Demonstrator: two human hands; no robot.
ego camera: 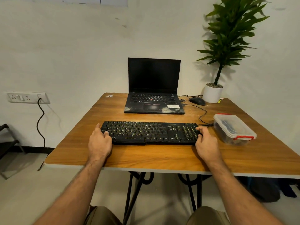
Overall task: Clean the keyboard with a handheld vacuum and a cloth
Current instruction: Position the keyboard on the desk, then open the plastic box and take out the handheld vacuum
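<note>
A black keyboard (151, 132) with yellow-lit letters lies flat across the middle of the wooden table (162, 156). My left hand (99, 142) grips its left end, thumb on the keys and fingers curled round the edge. My right hand (206, 143) grips its right end the same way, by the number pad. Its cable (203, 114) runs off to the back right. No vacuum or cloth shows in this view.
An open black laptop (154, 95) stands behind the keyboard, a mouse (197, 101) and a potted plant (212, 93) at the back right. A clear lidded box (233, 129) with red clips sits just right of the keyboard. A wall socket (27, 97) with a cord is at left.
</note>
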